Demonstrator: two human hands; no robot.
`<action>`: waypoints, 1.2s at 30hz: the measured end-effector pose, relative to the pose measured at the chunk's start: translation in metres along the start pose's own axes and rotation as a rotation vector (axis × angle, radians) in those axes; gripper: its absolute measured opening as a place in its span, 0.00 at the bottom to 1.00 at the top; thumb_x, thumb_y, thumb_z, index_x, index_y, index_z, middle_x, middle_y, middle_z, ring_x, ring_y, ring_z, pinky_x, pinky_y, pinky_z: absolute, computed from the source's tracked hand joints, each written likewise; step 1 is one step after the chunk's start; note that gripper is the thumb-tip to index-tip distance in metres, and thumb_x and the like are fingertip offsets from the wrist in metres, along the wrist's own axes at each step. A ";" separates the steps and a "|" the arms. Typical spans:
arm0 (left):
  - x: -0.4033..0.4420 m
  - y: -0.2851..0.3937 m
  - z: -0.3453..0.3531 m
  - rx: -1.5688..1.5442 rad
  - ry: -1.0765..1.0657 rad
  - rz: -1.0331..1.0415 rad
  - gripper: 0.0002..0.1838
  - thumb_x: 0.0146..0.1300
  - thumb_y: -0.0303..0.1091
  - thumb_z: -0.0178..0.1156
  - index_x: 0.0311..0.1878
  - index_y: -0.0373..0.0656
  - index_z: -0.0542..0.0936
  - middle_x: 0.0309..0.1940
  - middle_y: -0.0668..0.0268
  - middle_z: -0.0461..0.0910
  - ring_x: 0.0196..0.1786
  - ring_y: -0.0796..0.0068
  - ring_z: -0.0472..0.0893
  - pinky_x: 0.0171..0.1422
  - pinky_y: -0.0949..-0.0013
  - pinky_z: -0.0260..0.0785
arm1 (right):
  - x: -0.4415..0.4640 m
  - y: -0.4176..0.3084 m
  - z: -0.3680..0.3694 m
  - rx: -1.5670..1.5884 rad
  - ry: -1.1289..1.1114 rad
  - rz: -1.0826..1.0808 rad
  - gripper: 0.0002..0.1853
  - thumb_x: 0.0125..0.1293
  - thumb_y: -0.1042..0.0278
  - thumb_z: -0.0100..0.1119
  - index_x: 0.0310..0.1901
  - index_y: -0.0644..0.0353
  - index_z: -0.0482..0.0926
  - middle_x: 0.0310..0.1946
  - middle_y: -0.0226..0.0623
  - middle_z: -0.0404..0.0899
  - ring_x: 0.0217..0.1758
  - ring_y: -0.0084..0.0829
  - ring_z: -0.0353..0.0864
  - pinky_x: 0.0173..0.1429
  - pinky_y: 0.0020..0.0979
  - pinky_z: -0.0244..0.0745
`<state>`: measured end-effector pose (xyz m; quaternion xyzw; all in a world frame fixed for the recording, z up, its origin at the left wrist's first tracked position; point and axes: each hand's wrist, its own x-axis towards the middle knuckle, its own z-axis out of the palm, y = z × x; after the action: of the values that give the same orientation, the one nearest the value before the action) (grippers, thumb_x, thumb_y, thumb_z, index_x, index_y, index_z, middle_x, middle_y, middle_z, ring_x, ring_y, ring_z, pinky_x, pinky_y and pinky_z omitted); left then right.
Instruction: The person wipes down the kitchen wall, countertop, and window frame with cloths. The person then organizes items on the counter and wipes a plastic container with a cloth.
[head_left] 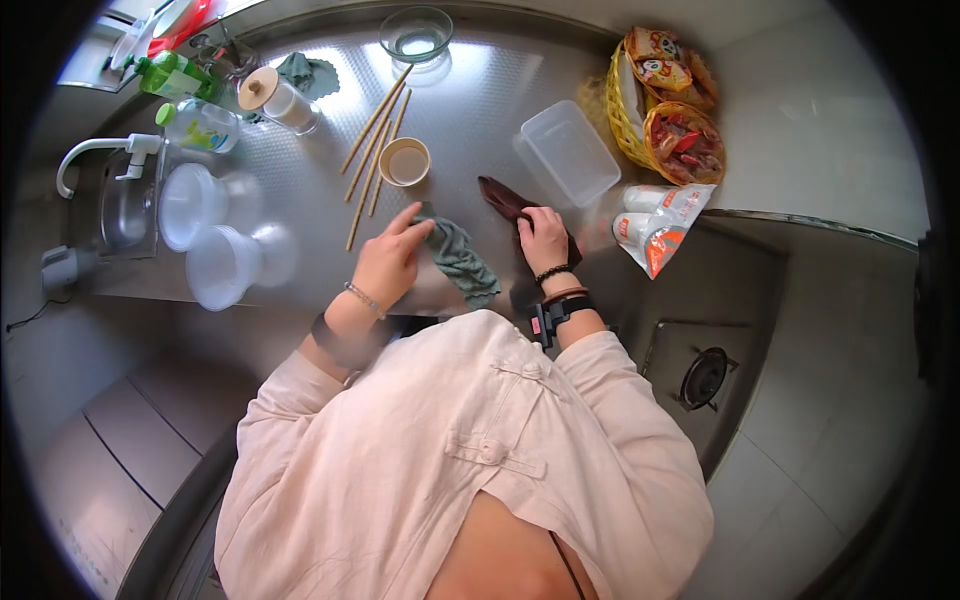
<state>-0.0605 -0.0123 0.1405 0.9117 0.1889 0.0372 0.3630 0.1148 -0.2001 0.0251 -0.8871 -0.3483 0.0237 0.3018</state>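
My left hand point(388, 256) is at the upper end of a crumpled green cloth point(458, 256), its fingertips closed on the cloth's corner. The rest of that cloth trails toward the counter's front edge. My right hand point(543, 240) is closed around a folded dark brown cloth point(502, 198), which sticks out beyond the fingers and below the palm. Just past my left hand stands a paper cup point(405, 162), with several thin wooden sticks point(372, 160) lying beside it. A clear plastic container point(571, 152) sits beyond my right hand.
Plastic tubs point(219, 267) and a sink point(128, 205) are at left. Bottles point(203, 128), a lidded jar point(282, 103) and another cloth point(308, 75) stand behind. A glass bowl point(416, 37) is at the back. Yellow baskets point(626, 115), a white-orange packet point(662, 222) and a stove burner point(705, 377) are at right.
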 end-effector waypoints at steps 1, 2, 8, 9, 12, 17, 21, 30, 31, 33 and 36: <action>-0.004 0.000 0.001 -0.013 0.001 0.007 0.21 0.48 0.19 0.49 0.47 0.46 0.76 0.53 0.61 0.72 0.42 0.56 0.77 0.45 0.62 0.71 | -0.001 0.004 -0.004 -0.015 0.002 0.000 0.09 0.55 0.66 0.57 0.37 0.58 0.77 0.35 0.38 0.76 0.41 0.39 0.74 0.46 0.36 0.69; -0.006 -0.003 0.000 0.007 0.068 0.001 0.21 0.48 0.19 0.50 0.47 0.46 0.76 0.52 0.61 0.73 0.41 0.56 0.78 0.44 0.62 0.72 | 0.001 0.002 -0.012 0.153 0.094 0.182 0.09 0.57 0.64 0.57 0.37 0.59 0.77 0.32 0.40 0.76 0.38 0.40 0.75 0.43 0.35 0.70; -0.021 -0.016 0.006 -0.204 0.119 -0.009 0.15 0.51 0.22 0.53 0.43 0.43 0.78 0.43 0.61 0.77 0.34 0.61 0.79 0.40 0.68 0.72 | 0.040 0.033 -0.047 0.766 0.468 1.047 0.14 0.61 0.56 0.57 0.38 0.59 0.74 0.26 0.25 0.75 0.25 0.20 0.73 0.25 0.19 0.63; -0.022 -0.014 0.006 -0.199 0.123 0.008 0.14 0.52 0.21 0.53 0.43 0.41 0.78 0.41 0.60 0.78 0.33 0.65 0.78 0.39 0.72 0.71 | 0.045 0.046 -0.041 0.766 0.478 1.039 0.14 0.61 0.56 0.57 0.38 0.59 0.74 0.26 0.25 0.75 0.25 0.20 0.73 0.25 0.19 0.63; -0.024 -0.010 0.010 -0.224 0.124 0.022 0.13 0.54 0.20 0.53 0.43 0.39 0.78 0.39 0.59 0.78 0.33 0.70 0.78 0.38 0.75 0.70 | 0.054 0.073 -0.029 0.794 0.216 1.027 0.10 0.60 0.62 0.56 0.39 0.58 0.73 0.30 0.27 0.76 0.24 0.19 0.76 0.21 0.18 0.62; -0.020 -0.008 0.017 -0.322 0.119 0.042 0.12 0.55 0.20 0.53 0.43 0.38 0.77 0.38 0.60 0.79 0.34 0.70 0.78 0.38 0.76 0.70 | 0.060 0.049 -0.037 0.876 0.250 1.090 0.14 0.62 0.54 0.53 0.39 0.56 0.72 0.29 0.28 0.74 0.24 0.22 0.76 0.21 0.21 0.64; -0.014 -0.004 0.019 -0.324 0.095 0.053 0.11 0.56 0.20 0.53 0.43 0.37 0.77 0.38 0.60 0.79 0.35 0.72 0.78 0.38 0.76 0.70 | 0.076 0.058 -0.021 0.813 -0.004 1.087 0.14 0.59 0.52 0.57 0.37 0.54 0.72 0.28 0.27 0.73 0.25 0.23 0.74 0.24 0.25 0.67; 0.020 0.003 0.015 -0.845 0.157 -0.174 0.26 0.58 0.29 0.58 0.59 0.39 0.65 0.42 0.64 0.77 0.40 0.76 0.77 0.44 0.72 0.70 | 0.045 0.020 -0.131 0.808 -0.226 0.416 0.12 0.61 0.61 0.56 0.42 0.57 0.78 0.28 0.21 0.76 0.27 0.12 0.71 0.29 0.16 0.64; 0.028 0.005 0.016 -1.006 0.221 -0.138 0.31 0.57 0.30 0.59 0.64 0.39 0.60 0.44 0.64 0.76 0.43 0.76 0.76 0.47 0.71 0.69 | 0.046 0.008 -0.141 0.765 -0.296 0.351 0.12 0.61 0.61 0.56 0.43 0.58 0.78 0.28 0.21 0.76 0.27 0.11 0.70 0.29 0.16 0.64; 0.040 0.019 0.001 -1.080 0.013 -0.201 0.31 0.58 0.32 0.58 0.64 0.40 0.59 0.46 0.63 0.76 0.45 0.73 0.76 0.50 0.70 0.69 | 0.043 -0.016 -0.147 0.711 -0.315 0.317 0.12 0.62 0.60 0.56 0.42 0.59 0.78 0.29 0.21 0.76 0.29 0.12 0.70 0.32 0.16 0.64; 0.043 0.027 -0.006 -1.211 -0.241 -0.278 0.30 0.58 0.34 0.58 0.62 0.40 0.59 0.48 0.60 0.75 0.49 0.68 0.76 0.53 0.67 0.70 | 0.037 -0.025 -0.141 0.941 -0.332 0.258 0.15 0.64 0.60 0.54 0.46 0.60 0.76 0.38 0.27 0.78 0.39 0.14 0.72 0.40 0.16 0.64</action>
<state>-0.0136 -0.0104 0.1605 0.5093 0.2087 -0.0129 0.8348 0.1630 -0.2358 0.1596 -0.6754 -0.2307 0.3554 0.6036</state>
